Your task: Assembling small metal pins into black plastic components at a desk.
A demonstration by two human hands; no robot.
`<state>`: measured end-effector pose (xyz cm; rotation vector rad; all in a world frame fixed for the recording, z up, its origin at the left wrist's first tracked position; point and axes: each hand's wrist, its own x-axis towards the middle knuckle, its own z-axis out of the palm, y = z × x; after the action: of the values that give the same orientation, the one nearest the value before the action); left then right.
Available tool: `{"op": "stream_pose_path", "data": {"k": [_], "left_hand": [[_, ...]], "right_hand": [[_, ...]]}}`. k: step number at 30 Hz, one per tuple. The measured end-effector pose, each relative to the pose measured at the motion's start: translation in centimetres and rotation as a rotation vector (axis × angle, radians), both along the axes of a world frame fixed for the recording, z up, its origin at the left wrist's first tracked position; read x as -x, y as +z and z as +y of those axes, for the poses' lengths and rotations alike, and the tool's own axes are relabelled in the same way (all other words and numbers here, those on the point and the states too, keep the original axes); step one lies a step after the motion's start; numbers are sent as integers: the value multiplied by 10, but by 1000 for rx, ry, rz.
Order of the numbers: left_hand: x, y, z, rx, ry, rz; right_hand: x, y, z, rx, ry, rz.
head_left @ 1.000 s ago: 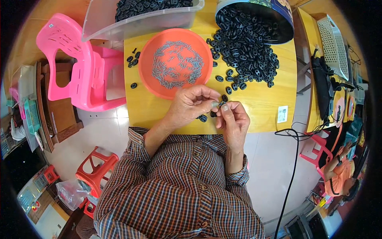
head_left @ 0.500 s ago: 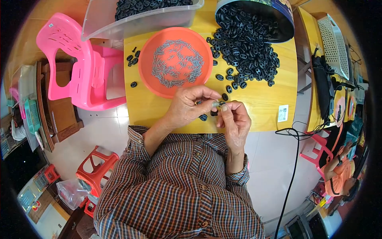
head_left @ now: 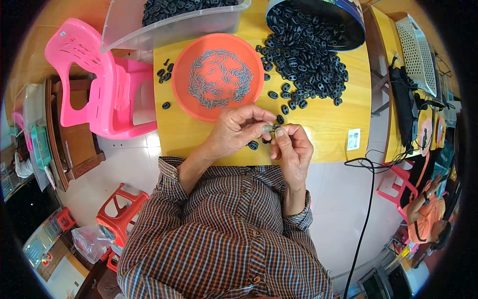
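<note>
My left hand [head_left: 238, 130] and my right hand [head_left: 293, 150] meet over the near edge of the yellow table [head_left: 196, 142]. Thumb and fingers of both are pinched around a small black plastic piece [head_left: 276, 126] at their tips. Most of that piece is covered by fingers; whether a metal pin is in it, I cannot tell. Just beyond the fingertips lies a black oval two-holed piece [head_left: 280, 119]. Another such oval piece [head_left: 253, 145] rests beneath my hands. A round orange tray [head_left: 180, 87] with many small grey metal pins [head_left: 234, 77] stands beyond my left hand.
A large pile of black oval pieces [head_left: 311, 70] spills from a tipped round tub [head_left: 356, 30] at the far right. A clear plastic bin [head_left: 199, 32] of black pieces stands at the far left. Beside the table are a pink chair [head_left: 99, 94] and a black cable [head_left: 369, 209].
Both hands stay pinched together in nearly the same place, with only slight finger movement. The whole view has shifted a little.
</note>
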<state>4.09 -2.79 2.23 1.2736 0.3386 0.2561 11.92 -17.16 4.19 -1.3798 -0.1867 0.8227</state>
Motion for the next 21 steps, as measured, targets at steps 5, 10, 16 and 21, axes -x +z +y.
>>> {"op": "stream_pose_path", "data": {"k": [5, 10, 16, 21], "left_hand": [[-4, 1, -2, -33, 24, -41], [-3, 2, -6, -61, -6, 51], [-7, 4, -8, -48, 0, 108], [-7, 3, -8, -79, 8, 112]], "right_hand": [[-2, -4, -2, -46, -55, 130], [-2, -5, -2, -26, -55, 120], [-3, -1, -1, -5, -27, 54], [-5, -2, -4, 8, -7, 13]]}}
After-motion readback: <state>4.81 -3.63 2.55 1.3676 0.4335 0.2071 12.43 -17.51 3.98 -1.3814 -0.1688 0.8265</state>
